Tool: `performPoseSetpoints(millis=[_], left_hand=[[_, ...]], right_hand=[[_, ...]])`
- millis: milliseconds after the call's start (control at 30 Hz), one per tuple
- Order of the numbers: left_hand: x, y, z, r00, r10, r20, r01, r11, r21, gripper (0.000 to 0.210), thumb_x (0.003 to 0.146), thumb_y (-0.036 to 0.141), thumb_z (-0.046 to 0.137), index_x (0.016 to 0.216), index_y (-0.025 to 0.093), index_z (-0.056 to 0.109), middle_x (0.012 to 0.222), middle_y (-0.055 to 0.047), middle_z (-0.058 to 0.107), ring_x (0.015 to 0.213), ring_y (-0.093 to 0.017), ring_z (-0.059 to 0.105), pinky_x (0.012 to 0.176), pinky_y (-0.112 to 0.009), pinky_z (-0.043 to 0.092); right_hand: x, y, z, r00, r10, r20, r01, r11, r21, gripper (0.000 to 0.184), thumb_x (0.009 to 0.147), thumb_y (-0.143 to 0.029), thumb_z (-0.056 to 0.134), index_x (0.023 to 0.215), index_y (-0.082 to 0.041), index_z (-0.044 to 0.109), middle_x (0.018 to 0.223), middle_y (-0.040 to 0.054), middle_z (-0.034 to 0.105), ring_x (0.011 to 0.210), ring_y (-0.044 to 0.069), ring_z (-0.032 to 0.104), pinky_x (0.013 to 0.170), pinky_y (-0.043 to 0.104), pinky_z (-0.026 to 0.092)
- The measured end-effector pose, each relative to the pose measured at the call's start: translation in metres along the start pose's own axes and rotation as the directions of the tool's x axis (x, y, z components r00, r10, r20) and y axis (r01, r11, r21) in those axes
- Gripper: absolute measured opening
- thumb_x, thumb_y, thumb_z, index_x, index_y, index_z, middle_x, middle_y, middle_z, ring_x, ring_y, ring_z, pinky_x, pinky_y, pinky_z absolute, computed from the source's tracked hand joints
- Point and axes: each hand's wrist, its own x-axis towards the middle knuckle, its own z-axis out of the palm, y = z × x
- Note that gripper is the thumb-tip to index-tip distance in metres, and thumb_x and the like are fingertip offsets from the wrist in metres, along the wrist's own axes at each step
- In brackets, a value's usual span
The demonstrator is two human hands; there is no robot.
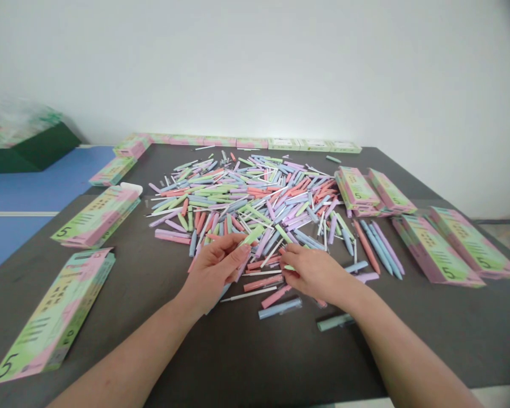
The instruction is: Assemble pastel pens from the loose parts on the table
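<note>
My left hand (216,265) is closed in a pinch around a light green pen barrel (254,234), whose end points up and right over the pile. A short way to its right, my right hand (312,271) has its fingers bent together. At those fingertips a small green pen part (289,267) peeks out, mostly hidden by the hand. Behind both hands spreads a large heap of pen parts (238,192) in green, blue, purple and coral. Beneath and between the hands lie a white refill (249,294), a coral barrel (263,283) and a blue barrel (279,308).
Printed boxes (53,311) marked 5 line the left side, and more boxes (440,249) stand at right. A row of boxes (221,141) runs along the back edge. Whole pens (380,248) lie right of the heap. A dark green bin (29,150) sits far left.
</note>
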Motion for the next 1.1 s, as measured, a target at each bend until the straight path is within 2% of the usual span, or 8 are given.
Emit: performPoseSetpoints(millis=[300,467,533,633,733,800,933,1100], left_hand=[[0.000,0.000,-0.001,0.999,0.028,0.025,-0.028,0.999,-0.015,0.017,0.082,0.032,0.071,0.092,0.017,0.071,0.052,0.008,0.037,0.042,-0.002,0.025,0.039,-0.016,0.015],[-0.001,0.002,-0.001,1.000,0.014,0.011,-0.014,1.000,-0.002,0.020,0.082,0.034,0.071,0.089,0.016,0.070,0.053,0.007,0.037,0.043,-0.002,0.024,0.039,-0.016,0.014],[-0.001,0.001,-0.001,1.000,0.005,-0.004,-0.005,1.000,0.006,0.020,0.081,0.035,0.072,0.090,0.017,0.069,0.054,0.007,0.037,0.043,-0.002,0.024,0.039,-0.016,0.014],[-0.001,-0.002,-0.001,0.999,-0.036,0.029,0.035,0.999,0.037,0.024,0.079,0.037,0.073,0.093,0.018,0.070,0.053,0.008,0.036,0.041,-0.002,0.023,0.039,-0.016,0.014],[-0.002,-0.004,0.001,0.992,-0.075,0.103,0.063,0.992,0.113,0.026,0.079,0.040,0.072,0.094,0.019,0.071,0.053,0.008,0.039,0.041,-0.002,0.026,0.038,-0.016,0.017],[-0.004,-0.003,0.003,0.987,-0.088,0.136,0.065,0.984,0.167,0.025,0.080,0.039,0.072,0.094,0.019,0.073,0.058,0.006,0.048,0.044,-0.003,0.034,0.040,-0.015,0.026],[-0.006,0.001,0.008,0.975,-0.133,0.181,0.098,0.977,0.187,0.023,0.081,0.037,0.071,0.094,0.018,0.074,0.081,-0.001,0.065,0.070,-0.010,0.058,0.066,-0.020,0.050],[-0.007,0.001,0.010,0.970,-0.124,0.208,0.078,0.973,0.217,0.022,0.082,0.036,0.070,0.093,0.017,0.074,0.088,-0.002,0.066,0.085,-0.016,0.062,0.081,-0.026,0.053]], right_hand=[[0.000,0.002,-0.008,0.998,0.066,-0.024,-0.065,0.997,0.039,0.019,0.078,-0.018,0.050,0.091,-0.015,0.065,0.081,0.0076,0.070,0.071,0.021,0.064,0.061,0.030,0.034],[-0.005,0.005,-0.015,0.975,0.175,-0.138,-0.122,0.936,0.330,0.006,0.073,-0.016,0.055,0.075,-0.016,0.060,0.064,0.0019,0.062,0.058,0.015,0.053,0.057,0.027,0.033],[-0.005,0.004,-0.016,0.936,0.275,-0.221,-0.107,0.819,0.564,0.002,0.071,-0.017,0.057,0.070,-0.018,0.055,0.058,-0.0025,0.055,0.053,0.011,0.048,0.055,0.024,0.034],[-0.004,0.003,-0.013,0.866,0.435,-0.245,-0.008,0.502,0.865,0.005,0.072,-0.020,0.058,0.071,-0.019,0.053,0.052,-0.0057,0.051,0.045,0.008,0.040,0.046,0.021,0.030],[-0.002,-0.002,-0.011,0.839,0.507,-0.198,0.153,0.130,0.980,0.007,0.075,-0.023,0.058,0.078,-0.019,0.053,0.051,-0.0048,0.057,0.037,0.006,0.030,0.039,0.020,0.021],[-0.002,-0.006,-0.012,0.835,0.512,-0.199,0.255,-0.040,0.966,0.009,0.077,-0.025,0.060,0.080,-0.019,0.054,0.053,-0.0040,0.059,0.035,0.004,0.025,0.038,0.020,0.017],[-0.006,-0.014,-0.015,0.833,0.487,-0.264,0.357,-0.109,0.928,0.009,0.083,-0.026,0.062,0.085,-0.017,0.061,0.050,-0.0053,0.054,0.035,0.003,0.026,0.039,0.020,0.021],[-0.010,-0.020,-0.013,0.847,0.440,-0.298,0.356,-0.054,0.933,0.008,0.086,-0.025,0.065,0.090,-0.018,0.065,0.056,-0.0034,0.059,0.038,0.004,0.030,0.040,0.020,0.023]])
